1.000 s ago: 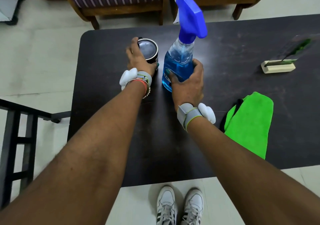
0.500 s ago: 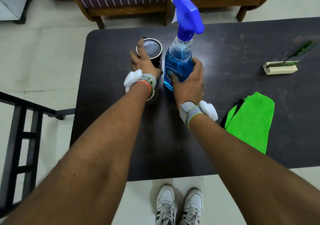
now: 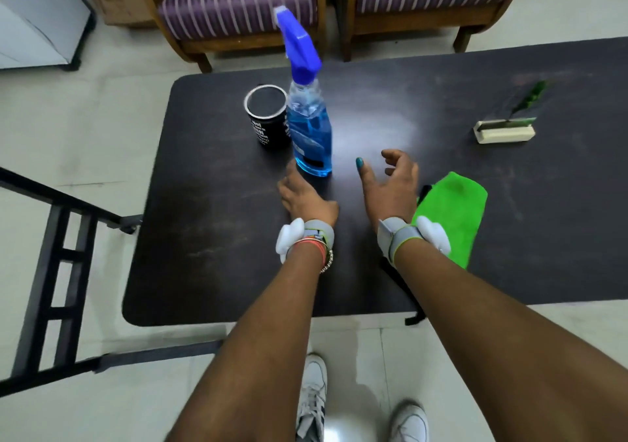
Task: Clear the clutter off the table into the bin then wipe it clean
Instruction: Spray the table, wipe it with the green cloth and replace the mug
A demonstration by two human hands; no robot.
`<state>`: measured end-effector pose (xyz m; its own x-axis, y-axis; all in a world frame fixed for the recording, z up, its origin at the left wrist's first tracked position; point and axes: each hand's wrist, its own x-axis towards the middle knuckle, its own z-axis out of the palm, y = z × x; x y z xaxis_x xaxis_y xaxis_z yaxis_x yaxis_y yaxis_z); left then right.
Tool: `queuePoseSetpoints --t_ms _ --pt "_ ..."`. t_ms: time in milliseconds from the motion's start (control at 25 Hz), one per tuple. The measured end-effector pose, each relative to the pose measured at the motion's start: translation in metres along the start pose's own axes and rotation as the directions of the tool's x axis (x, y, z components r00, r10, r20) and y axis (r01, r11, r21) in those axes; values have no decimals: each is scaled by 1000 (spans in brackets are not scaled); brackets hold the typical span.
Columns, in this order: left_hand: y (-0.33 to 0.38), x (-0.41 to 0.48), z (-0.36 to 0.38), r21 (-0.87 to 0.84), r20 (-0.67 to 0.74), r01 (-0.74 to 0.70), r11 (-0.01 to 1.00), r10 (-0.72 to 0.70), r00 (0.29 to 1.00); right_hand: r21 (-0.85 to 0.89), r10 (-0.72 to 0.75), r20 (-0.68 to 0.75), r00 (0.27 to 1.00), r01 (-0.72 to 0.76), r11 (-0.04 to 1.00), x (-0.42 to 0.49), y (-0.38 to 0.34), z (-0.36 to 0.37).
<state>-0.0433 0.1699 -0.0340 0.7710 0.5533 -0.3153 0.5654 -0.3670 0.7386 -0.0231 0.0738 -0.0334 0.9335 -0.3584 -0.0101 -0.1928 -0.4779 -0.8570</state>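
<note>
A spray bottle (image 3: 311,125) of blue liquid with a blue trigger head stands upright on the dark table (image 3: 210,224). A black cup (image 3: 266,117) with a white rim stands just left of it, touching or nearly so. My left hand (image 3: 304,197) hovers just below the bottle's base, fingers loosely curled, holding nothing. My right hand (image 3: 390,183) is to the right of the bottle with fingers spread and relaxed, empty. A bright green cloth (image 3: 452,214) lies on the table by my right wrist.
A small white holder (image 3: 504,132) with a green sprig sits at the table's far right. Two wooden chairs with striped purple cushions (image 3: 238,3) stand beyond the table. A black metal frame (image 3: 57,237) is on the left floor. No bin is in view.
Both hands have let go: the left released the cup, the right released the spray bottle. Both drew back toward me; cup and bottle stay standing.
</note>
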Motion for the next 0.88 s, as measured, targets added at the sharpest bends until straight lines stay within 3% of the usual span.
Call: queuePoseSetpoints --t_ms 200,400,560,880 --pt "33 -53 56 20 8 -11 1000 10 1000 16 25 -27 999 -25 1000 18 39 -85" --pt "93 -79 126 8 187 -116 993 113 976 -22 128 -103 986 -131 991 68 84 -153" --pt "129 -60 178 46 314 -199 979 174 933 -16 200 -131 971 -204 979 110 111 -166" --pt "162 13 250 76 382 -280 957 231 895 -21 322 -177 930 -331 944 209 117 -140"
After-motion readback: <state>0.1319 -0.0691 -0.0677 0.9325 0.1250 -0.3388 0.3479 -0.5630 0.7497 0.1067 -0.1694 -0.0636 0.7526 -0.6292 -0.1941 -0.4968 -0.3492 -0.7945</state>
